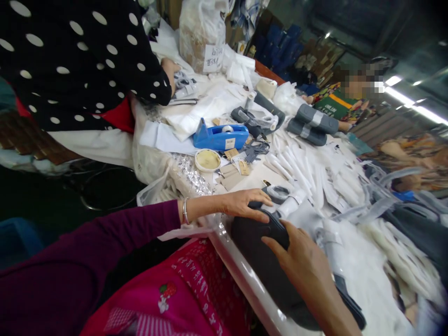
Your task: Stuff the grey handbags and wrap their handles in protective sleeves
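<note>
A dark grey padded piece [259,254] lies at the near edge of the work table [245,275]. My left hand [245,204] rests on its far end, fingers stretched out flat. My right hand [297,259] lies on top of the piece, fingers extended toward the left hand. A silver bracelet sits on my left wrist. A grey and white strapped part [285,198] lies just beyond my left fingertips. Neither hand visibly grips anything.
A blue tape dispenser [220,136] and a round tin [207,160] stand mid-table among paper tags and white strips [308,172]. Folded grey pieces [313,125] lie farther back. A person in a polka-dot top [87,56] works at the left; another sits at the far right.
</note>
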`<state>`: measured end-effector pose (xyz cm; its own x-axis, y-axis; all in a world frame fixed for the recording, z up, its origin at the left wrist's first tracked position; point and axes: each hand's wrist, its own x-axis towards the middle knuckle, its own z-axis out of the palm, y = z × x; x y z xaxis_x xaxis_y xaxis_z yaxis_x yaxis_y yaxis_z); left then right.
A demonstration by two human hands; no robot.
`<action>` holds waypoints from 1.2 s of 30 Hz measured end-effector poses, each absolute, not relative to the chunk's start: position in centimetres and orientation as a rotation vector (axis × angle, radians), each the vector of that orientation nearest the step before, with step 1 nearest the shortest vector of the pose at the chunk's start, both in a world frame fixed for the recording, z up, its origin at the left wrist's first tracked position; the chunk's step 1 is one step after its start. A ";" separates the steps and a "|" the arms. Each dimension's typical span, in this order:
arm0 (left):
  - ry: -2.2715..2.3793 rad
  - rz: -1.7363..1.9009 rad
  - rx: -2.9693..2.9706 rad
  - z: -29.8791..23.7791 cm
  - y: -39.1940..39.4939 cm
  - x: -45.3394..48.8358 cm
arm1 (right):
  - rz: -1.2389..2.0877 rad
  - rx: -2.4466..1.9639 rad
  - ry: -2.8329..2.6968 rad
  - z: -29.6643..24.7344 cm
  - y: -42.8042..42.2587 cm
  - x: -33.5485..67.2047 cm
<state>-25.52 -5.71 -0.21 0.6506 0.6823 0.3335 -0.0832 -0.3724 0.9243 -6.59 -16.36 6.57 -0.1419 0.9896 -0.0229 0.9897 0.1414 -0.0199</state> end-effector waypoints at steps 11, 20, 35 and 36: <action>0.944 1.081 1.238 -5.3 -7.7 -25.3 | 0.163 2.414 2.398 5.0 -17.8 -6.6; 0.903 1.136 1.161 -4.1 -8.7 -24.6 | 0.428 2.389 2.659 4.1 -18.6 -6.3; 0.693 0.898 0.847 -4.3 -7.8 -23.6 | 0.436 2.803 2.369 5.5 -20.4 -7.0; 0.715 0.880 0.875 -4.9 -7.7 -23.3 | 0.373 2.838 2.348 5.7 -20.3 -6.7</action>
<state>-23.29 -7.73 -4.93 0.4600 0.8714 -0.1704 -0.3458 0.3527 0.8695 -6.74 -20.34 5.68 0.2384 0.8443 0.4800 0.9515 -0.1041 -0.2894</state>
